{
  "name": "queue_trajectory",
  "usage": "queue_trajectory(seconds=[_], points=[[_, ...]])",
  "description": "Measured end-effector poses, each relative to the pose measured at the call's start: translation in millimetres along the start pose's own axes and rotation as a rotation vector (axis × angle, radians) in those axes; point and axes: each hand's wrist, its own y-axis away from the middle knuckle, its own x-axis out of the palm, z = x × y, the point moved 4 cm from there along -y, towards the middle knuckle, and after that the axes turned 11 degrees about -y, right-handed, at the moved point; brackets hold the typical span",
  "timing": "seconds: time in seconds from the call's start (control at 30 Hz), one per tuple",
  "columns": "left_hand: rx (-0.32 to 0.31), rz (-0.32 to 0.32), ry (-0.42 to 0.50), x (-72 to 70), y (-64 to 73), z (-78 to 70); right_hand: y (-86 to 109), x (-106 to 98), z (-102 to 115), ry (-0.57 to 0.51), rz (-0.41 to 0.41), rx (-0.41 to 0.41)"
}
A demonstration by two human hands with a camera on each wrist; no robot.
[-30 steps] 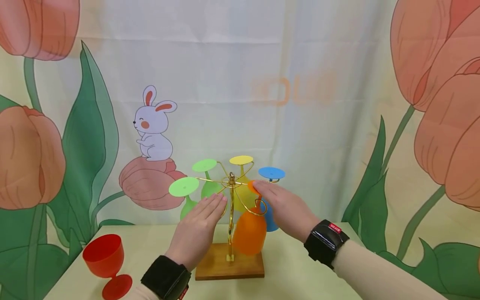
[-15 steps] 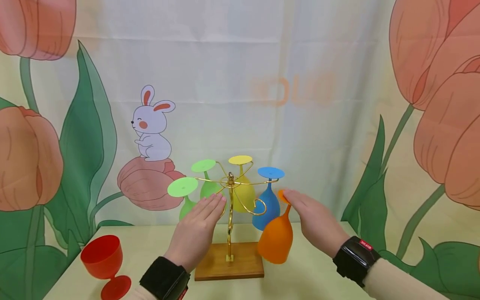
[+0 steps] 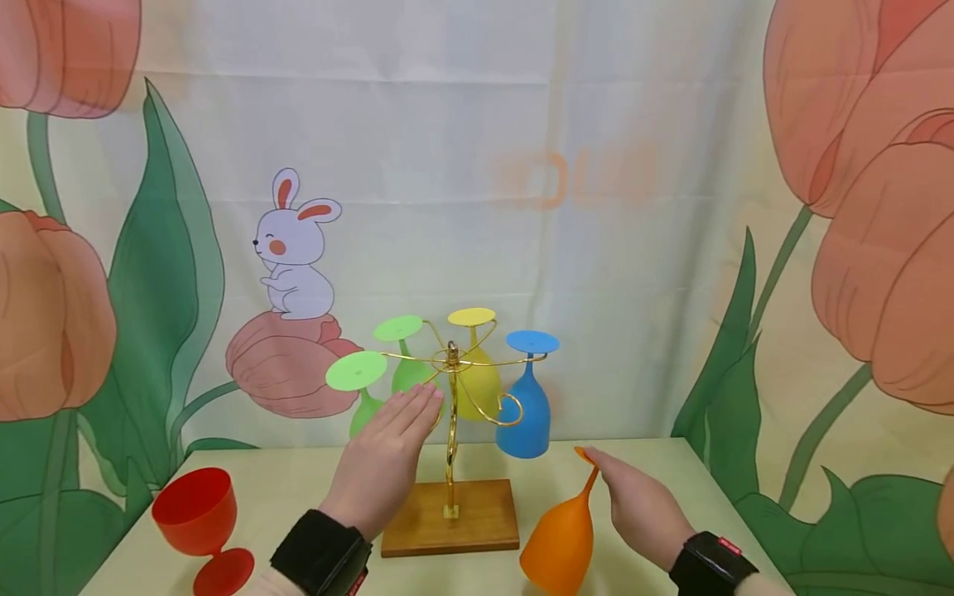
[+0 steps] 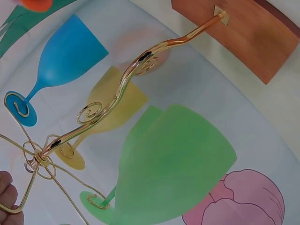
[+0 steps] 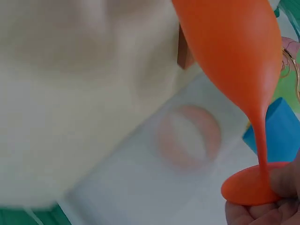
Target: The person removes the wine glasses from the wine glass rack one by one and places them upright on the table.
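My right hand (image 3: 644, 505) pinches the round foot of an orange plastic goblet (image 3: 559, 542), which hangs bowl-down and tilted to the right of the rack. Thumb on one face of the foot and fingers under the other show in the right wrist view. My left hand (image 3: 383, 463) is at a front wire arm of the gold goblet rack (image 3: 451, 439); in the left wrist view its fingertips (image 4: 8, 199) curl behind the wire, thumb hidden. From other arms hang a blue goblet (image 3: 527, 414), a yellow goblet (image 3: 480, 381) and two green goblets (image 3: 410, 372). One spiral hook (image 3: 510, 411) bears nothing.
A red goblet (image 3: 195, 511) stands at the table's left front, bowl up. The rack's wooden base (image 3: 477, 530) rests mid-table. Behind the pale table hangs a curtain (image 3: 619, 290) printed with tulips and a rabbit.
My right hand has drawn the orange goblet off its hook, to the right, then lowered it toward the table's front. My left hand stays at the rack.
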Motion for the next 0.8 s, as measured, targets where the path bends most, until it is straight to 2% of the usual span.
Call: queue_trajectory(seconds=[0.17, 0.37, 0.6, 0.8], points=[[0.004, -0.001, 0.003, 0.1, -0.3, -0.4, 11.5, 26.9, -25.8, -0.281, 0.097, 0.188], [0.005, 0.042, 0.01, 1.3, -3.3, -1.3, 27.8, 62.5, -47.7, -0.65, 0.279, 0.364], [0.011, 0.082, 0.013, 4.4, -1.6, -2.3, 40.1, 98.5, -42.4, -0.889, 0.345, 0.642], [0.006, 0.111, 0.026, 4.0, 3.0, -2.2, 48.7, 114.1, -27.7, -1.068, 0.416, 0.704]])
